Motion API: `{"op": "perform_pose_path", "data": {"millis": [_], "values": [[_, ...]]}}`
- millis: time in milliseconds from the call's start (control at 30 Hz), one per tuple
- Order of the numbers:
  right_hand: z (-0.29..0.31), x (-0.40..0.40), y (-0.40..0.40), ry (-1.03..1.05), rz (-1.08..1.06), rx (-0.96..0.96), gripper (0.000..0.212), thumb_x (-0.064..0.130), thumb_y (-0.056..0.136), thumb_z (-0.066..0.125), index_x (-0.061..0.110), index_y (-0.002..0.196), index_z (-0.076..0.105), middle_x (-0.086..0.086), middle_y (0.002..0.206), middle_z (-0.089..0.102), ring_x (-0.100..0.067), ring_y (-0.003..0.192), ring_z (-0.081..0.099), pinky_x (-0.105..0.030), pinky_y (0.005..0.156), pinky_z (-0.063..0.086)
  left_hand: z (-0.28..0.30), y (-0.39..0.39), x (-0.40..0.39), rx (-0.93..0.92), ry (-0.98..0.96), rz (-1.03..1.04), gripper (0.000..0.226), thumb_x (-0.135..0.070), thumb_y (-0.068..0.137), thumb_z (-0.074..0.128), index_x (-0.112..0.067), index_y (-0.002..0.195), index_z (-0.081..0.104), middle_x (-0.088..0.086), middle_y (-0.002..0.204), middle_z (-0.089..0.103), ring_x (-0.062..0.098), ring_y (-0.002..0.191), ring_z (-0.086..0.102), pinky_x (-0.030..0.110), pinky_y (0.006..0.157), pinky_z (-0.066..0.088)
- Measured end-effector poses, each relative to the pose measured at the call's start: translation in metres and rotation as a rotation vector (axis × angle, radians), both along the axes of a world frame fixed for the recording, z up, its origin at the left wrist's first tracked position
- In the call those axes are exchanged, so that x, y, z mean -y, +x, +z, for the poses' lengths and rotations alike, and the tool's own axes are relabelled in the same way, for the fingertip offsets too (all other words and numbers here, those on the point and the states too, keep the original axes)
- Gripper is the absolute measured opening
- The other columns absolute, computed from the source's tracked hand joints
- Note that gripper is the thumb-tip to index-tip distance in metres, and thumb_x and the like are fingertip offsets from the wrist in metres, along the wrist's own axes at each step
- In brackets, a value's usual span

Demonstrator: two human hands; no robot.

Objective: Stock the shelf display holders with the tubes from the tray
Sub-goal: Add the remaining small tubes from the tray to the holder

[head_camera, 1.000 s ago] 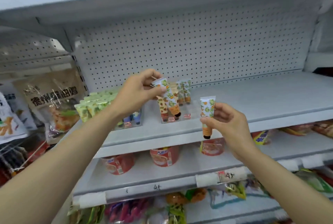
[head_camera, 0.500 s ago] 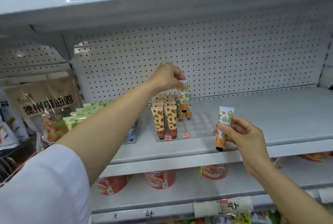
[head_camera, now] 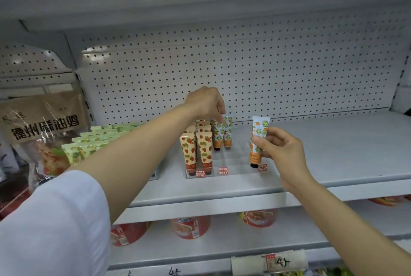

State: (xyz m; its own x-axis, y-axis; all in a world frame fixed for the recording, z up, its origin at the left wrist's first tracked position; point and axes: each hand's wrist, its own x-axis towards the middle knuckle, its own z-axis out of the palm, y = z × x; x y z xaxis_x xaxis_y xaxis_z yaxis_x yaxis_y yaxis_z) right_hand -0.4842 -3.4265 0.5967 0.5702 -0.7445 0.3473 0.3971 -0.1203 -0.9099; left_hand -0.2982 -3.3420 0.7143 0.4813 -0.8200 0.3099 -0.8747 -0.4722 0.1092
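Head view: left fingers pinch a holder tube; right fingers grip another.

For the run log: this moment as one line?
left hand: pinches orange tube in holder | right hand: holds second orange tube | strawberry tubes placed

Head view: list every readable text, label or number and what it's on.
"德州麻油鸡": brown food pouch at left.
"4卜", handwritten: white paper price strip on the lower shelf edge.
"4", partly cut off: shelf edge rail at the bottom.
Orange-patterned tube in the right hand: lettering too blurred.
Small red-and-white tags on the clear display holder: too small.
Red tubs below: blurred.
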Motion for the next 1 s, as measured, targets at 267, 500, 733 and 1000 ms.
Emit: {"op": "perform_pose_path", "data": {"millis": [267,500,733,1000], "values": [[-0.008,0.006,0.013,-0.015,-0.018,-0.033,0.025,0.007,0.078,0.075,0.009,0.102,0.067,-0.009,0.086,0.070,-0.020,0.077,0.067,-0.030,0.065,0.057,-0.009,0.000,0.004,0.051,0.077,-0.007,0.027,-0.034,0.070,0.085,-0.025,0.093,0.075,-0.009,0.096,0.072,0.013,0.093,0.063,0.030,0.073,0.050],[0.004,0.015,0.058,-0.075,-0.067,-0.067,0.031,0.014,0.074,0.080,0.011,0.102,0.067,-0.014,0.088,0.068,-0.030,0.085,0.068,-0.043,0.076,0.059,-0.016,0.008,0.006,0.081,0.122,0.013,0.028,-0.034,0.073,0.083,-0.025,0.097,0.074,-0.006,0.102,0.071,0.015,0.097,0.063,0.033,0.078,0.052],[0.001,0.018,0.098,-0.142,-0.156,-0.157,0.021,0.018,0.072,0.082,0.013,0.088,0.069,-0.008,0.086,0.070,-0.024,0.086,0.067,-0.046,0.078,0.058,-0.016,0.015,0.002,0.103,0.081,0.022,0.018,-0.031,0.073,0.083,-0.031,0.088,0.074,-0.008,0.098,0.071,0.014,0.095,0.062,0.030,0.071,0.048],[-0.011,0.021,0.105,-0.167,-0.146,-0.229,0.017,0.013,0.075,0.079,0.016,0.090,0.071,-0.004,0.087,0.071,-0.021,0.086,0.067,-0.044,0.080,0.057,-0.012,0.012,0.004,0.115,0.083,-0.011,0.014,-0.029,0.074,0.081,-0.029,0.088,0.077,-0.013,0.091,0.071,0.010,0.092,0.063,0.032,0.076,0.054]]}}
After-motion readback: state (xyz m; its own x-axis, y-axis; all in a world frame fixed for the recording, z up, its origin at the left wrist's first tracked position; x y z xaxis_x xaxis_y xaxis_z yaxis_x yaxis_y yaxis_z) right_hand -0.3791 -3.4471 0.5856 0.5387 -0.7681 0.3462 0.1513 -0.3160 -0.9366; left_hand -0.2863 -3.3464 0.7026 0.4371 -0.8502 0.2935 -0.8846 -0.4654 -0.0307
